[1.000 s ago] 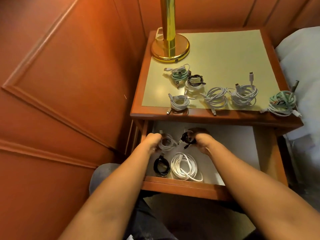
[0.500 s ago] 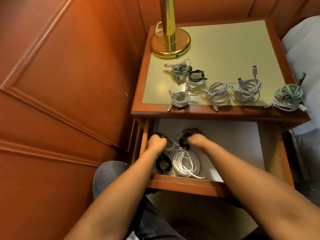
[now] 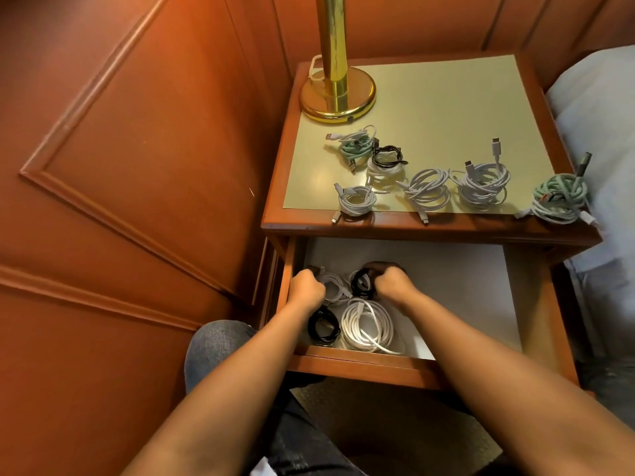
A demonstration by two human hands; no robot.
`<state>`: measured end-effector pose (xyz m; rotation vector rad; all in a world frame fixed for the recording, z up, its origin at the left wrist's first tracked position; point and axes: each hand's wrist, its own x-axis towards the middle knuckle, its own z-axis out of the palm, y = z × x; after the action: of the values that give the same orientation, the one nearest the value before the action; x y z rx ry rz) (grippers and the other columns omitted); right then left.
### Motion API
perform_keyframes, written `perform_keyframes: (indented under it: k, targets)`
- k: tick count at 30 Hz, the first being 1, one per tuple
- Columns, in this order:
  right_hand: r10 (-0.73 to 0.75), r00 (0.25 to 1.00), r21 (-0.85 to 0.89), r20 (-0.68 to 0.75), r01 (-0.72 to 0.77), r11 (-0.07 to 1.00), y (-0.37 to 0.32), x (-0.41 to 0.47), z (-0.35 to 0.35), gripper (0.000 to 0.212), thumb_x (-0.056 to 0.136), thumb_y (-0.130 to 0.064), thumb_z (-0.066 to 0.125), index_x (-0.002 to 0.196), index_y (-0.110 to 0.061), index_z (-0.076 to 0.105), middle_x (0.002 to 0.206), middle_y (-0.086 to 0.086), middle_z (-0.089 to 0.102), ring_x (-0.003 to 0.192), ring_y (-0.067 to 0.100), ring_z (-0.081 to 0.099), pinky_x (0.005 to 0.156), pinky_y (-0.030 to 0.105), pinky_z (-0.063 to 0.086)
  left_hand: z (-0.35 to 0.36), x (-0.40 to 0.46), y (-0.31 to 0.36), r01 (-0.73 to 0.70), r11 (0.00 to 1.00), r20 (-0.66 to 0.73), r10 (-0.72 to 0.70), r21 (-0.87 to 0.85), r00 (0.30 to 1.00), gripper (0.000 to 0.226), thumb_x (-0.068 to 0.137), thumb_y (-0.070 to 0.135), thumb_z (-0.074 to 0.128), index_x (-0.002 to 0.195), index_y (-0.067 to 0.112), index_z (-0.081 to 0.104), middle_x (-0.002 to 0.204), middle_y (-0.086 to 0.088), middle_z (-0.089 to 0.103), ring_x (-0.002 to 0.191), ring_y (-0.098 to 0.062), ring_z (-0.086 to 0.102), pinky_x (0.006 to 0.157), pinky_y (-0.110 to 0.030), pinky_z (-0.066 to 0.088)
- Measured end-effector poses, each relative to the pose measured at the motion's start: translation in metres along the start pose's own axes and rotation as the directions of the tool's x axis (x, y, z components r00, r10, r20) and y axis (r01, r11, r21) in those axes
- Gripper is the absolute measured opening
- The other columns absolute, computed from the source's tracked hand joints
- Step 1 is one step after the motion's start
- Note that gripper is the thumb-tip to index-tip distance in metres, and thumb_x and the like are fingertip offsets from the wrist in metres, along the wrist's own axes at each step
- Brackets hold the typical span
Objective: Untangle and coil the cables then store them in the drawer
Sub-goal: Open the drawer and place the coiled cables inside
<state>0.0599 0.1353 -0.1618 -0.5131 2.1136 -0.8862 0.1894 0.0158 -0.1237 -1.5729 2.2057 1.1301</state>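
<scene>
Both hands' fingers [image 3: 311,281] curl onto cables [image 3: 335,286] in drawer [image 3: 357,364].

Beside the brass-gold lamp [image 3: 336,94]: mint-green cable [image 3: 355,147], black coil [image 3: 388,157]; farther off, white coils [image 3: 482,183], reddish-brown nightstand [image 3: 429,226].

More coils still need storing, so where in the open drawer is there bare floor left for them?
The drawer floor is bare across its right half, from the right hand to the right wall. The left half is crowded: a white coil, a black coil, and the coils under the left hand.
</scene>
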Motion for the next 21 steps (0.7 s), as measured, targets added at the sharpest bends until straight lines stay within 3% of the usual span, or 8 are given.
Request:
perform_keyframes:
  k: [4, 7, 10, 18, 21]
  targets:
    - [-0.015, 1.000, -0.017, 0.027, 0.016, 1.000, -0.0044, 0.0017, 0.0062, 0.038, 0.093, 0.001, 0.045, 0.121, -0.011, 0.067, 0.124, 0.011, 0.065, 0.116, 0.029, 0.058, 0.102, 0.034, 0.046, 0.0014, -0.0008, -0.0009, -0.041, 0.994, -0.012, 0.042, 0.097, 0.999, 0.024, 0.093, 0.005, 0.052, 0.116, -0.003, 0.056, 0.120, -0.020, 0.059, 0.110, -0.035, 0.058, 0.085, -0.035, 0.049]
    - [-0.021, 1.000, -0.080, 0.019, 0.023, 0.997, -0.0053, 0.0050, 0.0065, 0.030, 0.094, -0.004, 0.049, 0.118, -0.006, 0.066, 0.121, 0.013, 0.065, 0.114, 0.032, 0.059, 0.097, 0.033, 0.047, 0.0032, -0.0008, -0.0036, -0.055, 0.990, -0.016, 0.057, 0.127, 0.998, 0.023, 0.092, 0.004, 0.055, 0.113, -0.003, 0.058, 0.117, -0.021, 0.061, 0.107, -0.034, 0.059, 0.080, -0.033, 0.049]
    - [-0.040, 0.998, -0.118, -0.038, 0.035, 0.992, -0.0057, 0.0060, 0.0061, 0.017, 0.092, -0.005, 0.052, 0.101, -0.003, 0.066, 0.105, 0.018, 0.066, 0.098, 0.034, 0.062, 0.084, 0.034, 0.050, 0.0041, 0.0013, -0.0049, -0.060, 0.991, -0.027, 0.063, 0.120, 0.998, 0.027, 0.091, 0.005, 0.056, 0.117, -0.002, 0.058, 0.119, -0.020, 0.061, 0.110, -0.035, 0.059, 0.086, -0.034, 0.050]
    - [-0.009, 1.000, -0.060, -0.010, 0.008, 0.998, -0.0039, 0.0052, 0.0056, 0.021, 0.094, -0.005, 0.048, 0.087, -0.009, 0.068, 0.100, 0.016, 0.068, 0.095, 0.032, 0.063, 0.087, 0.036, 0.049, 0.0048, 0.0069, -0.0088, -0.070, 0.997, -0.012, 0.071, 0.037, 0.997, 0.035, 0.092, 0.009, 0.057, 0.127, 0.003, 0.054, 0.126, -0.018, 0.059, 0.114, -0.032, 0.057, 0.093, -0.034, 0.050]
    - [0.018, 1.000, -0.035, -0.011, -0.018, 0.999, -0.0043, 0.0030, 0.0055, 0.022, 0.095, -0.007, 0.046, 0.094, -0.007, 0.068, 0.103, 0.017, 0.068, 0.098, 0.032, 0.062, 0.089, 0.036, 0.048, 0.0050, 0.0057, -0.0093, -0.072, 0.997, -0.007, 0.072, 0.022, 0.997, 0.035, 0.093, 0.010, 0.057, 0.127, 0.002, 0.053, 0.126, -0.017, 0.059, 0.114, -0.032, 0.057, 0.092, -0.033, 0.049]
